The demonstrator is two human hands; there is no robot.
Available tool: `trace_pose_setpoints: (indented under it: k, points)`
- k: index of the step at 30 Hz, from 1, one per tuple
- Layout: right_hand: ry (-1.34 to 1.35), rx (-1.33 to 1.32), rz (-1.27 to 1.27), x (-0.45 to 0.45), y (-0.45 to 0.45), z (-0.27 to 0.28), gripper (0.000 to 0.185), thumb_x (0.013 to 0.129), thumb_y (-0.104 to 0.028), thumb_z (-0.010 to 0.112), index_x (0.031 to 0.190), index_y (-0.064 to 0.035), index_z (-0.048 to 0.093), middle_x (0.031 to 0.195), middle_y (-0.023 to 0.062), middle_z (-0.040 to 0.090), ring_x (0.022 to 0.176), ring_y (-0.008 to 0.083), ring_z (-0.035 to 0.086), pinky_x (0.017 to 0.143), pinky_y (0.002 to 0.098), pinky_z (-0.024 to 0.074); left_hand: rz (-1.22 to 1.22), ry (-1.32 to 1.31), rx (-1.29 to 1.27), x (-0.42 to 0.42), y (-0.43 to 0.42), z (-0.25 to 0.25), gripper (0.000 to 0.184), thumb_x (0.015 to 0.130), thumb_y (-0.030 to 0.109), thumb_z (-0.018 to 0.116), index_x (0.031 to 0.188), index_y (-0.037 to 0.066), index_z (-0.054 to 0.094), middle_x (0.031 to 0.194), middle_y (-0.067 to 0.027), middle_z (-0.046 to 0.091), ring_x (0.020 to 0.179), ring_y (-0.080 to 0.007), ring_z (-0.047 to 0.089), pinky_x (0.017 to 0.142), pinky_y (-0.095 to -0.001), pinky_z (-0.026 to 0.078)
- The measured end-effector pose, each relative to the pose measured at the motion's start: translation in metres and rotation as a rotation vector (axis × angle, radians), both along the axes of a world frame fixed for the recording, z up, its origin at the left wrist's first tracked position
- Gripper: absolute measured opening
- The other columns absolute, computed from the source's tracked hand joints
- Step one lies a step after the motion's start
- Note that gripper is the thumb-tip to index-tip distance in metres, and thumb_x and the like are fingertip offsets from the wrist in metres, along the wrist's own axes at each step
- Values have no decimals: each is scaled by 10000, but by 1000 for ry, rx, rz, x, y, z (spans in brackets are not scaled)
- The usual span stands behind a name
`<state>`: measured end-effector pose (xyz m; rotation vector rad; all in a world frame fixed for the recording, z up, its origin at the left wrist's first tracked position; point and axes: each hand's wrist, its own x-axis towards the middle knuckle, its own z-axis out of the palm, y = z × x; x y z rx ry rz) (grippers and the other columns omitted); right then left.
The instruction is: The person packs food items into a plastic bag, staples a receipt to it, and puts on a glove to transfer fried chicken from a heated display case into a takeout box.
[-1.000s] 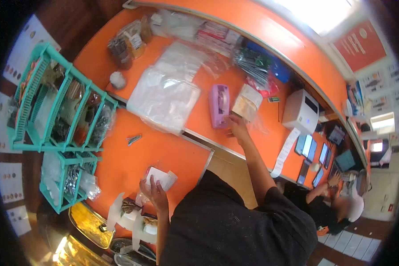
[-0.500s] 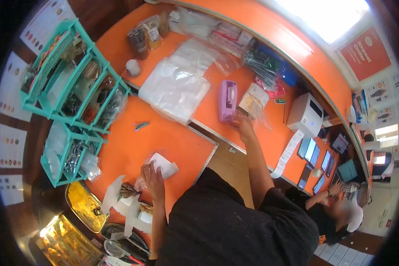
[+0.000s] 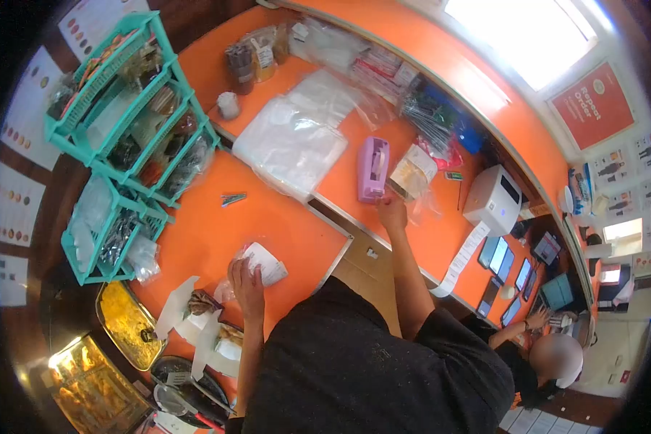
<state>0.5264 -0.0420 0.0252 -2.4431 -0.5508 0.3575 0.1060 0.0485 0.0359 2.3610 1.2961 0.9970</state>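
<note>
My left hand (image 3: 247, 288) is wrapped round a small clear plastic bag with a white paper slip (image 3: 266, 265) on it, low over the orange table (image 3: 296, 242). Up at the purple tape dispenser (image 3: 373, 169), my right hand (image 3: 392, 215) has its fingers pressed together at the dispenser's near end; anything between them is too small to make out. Just right of the dispenser lies a packet with a white label (image 3: 412, 172). Two open white food boxes (image 3: 195, 327) with food inside sit beside my left forearm.
Clear plastic bags (image 3: 291, 145) lie in a stack behind the table. A green rack (image 3: 134, 163) stands at the left, above metal food trays (image 3: 130, 322). Rightward are a white printer (image 3: 493, 200), several phones (image 3: 496, 254) and a co-worker in a white cap (image 3: 557, 359).
My right hand has closed its fingers at the dispenser's near end, where they were spread before. My left hand stays on the bag with the slip. The whole view has shifted slightly.
</note>
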Motion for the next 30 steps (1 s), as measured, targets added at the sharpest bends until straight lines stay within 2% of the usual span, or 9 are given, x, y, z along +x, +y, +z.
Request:
trace_pose_setpoints:
  k: [2, 4, 6, 9, 13, 15, 19, 21, 30]
  points:
    - [-89, -100, -5, 4, 2, 0, 334, 863, -313, 697, 1002, -9, 703, 805, 159, 710, 713, 220, 676, 639, 355, 508, 14, -47, -1, -2, 0, -8, 339, 851, 68, 706, 1157, -25, 594, 1190, -180, 556, 1192, -399, 503, 1008, -495, 431]
    - [-230, 0, 61, 30, -9, -44, 314, 829, -346, 695, 969, -66, 711, 932, 181, 717, 865, 321, 693, 738, 426, 538, 5, -44, 8, -3, 3, -13, 330, 847, 69, 713, 1142, -21, 597, 1188, -178, 559, 1183, -396, 509, 1001, -488, 437]
    - [-2, -5, 583, 56, -13, -69, 313, 854, -350, 716, 965, -57, 721, 948, 150, 728, 853, 256, 693, 722, 373, 542, -6, -125, -3, -6, 5, -6, 342, 825, 95, 747, 1119, -9, 609, 1177, -170, 569, 1157, -388, 526, 979, -470, 454]
    - [547, 10, 712, -51, 35, 42, 325, 889, -332, 725, 997, -26, 720, 968, 103, 722, 873, 184, 670, 743, 325, 528, 29, -135, 20, -10, 7, -11, 388, 797, 126, 779, 1120, -5, 609, 1169, -173, 574, 1135, -389, 544, 961, -479, 466]
    - [813, 334, 863, -169, 101, 55, 290, 908, -279, 721, 1012, -8, 725, 1284, 112, 606, 1071, 169, 615, 845, 324, 513, 99, -165, 87, -8, 4, -24, 428, 760, 130, 809, 1114, -7, 611, 1165, -183, 575, 1111, -398, 561, 942, -489, 476]
    - [746, 324, 1101, -210, 122, 57, 182, 939, -158, 671, 1050, -22, 717, 1379, 76, 545, 1148, 198, 601, 982, 351, 466, 73, -220, -10, -10, 5, -19, 436, 749, 125, 817, 1111, -6, 612, 1178, -194, 569, 1102, -402, 570, 940, -482, 481]
    - [806, 289, 1167, -249, 139, 17, 145, 903, -125, 708, 1006, -25, 721, 1337, 71, 575, 1253, 223, 534, 1019, 368, 449, 115, -236, -33, -12, 3, -21, 444, 741, 130, 824, 1108, -2, 613, 1185, -193, 560, 1110, -398, 568, 946, -465, 483]
    - [359, 475, 1362, -255, 140, -3, 151, 860, -129, 742, 996, -63, 745, 1323, 85, 594, 1300, 257, 485, 1027, 393, 443, 108, -212, 20, -13, 5, -21, 463, 741, 140, 826, 1126, 7, 607, 1176, -184, 552, 1115, -388, 566, 950, -452, 487]
    - [32, 438, 1302, -257, 135, -2, 306, 818, -211, 768, 1123, -207, 759, 1349, 91, 597, 1247, 320, 492, 1032, 414, 421, 85, -225, -1, -11, 4, -29, 486, 735, 133, 828, 1134, -7, 590, 1168, -179, 545, 1142, -390, 549, 980, -467, 480]
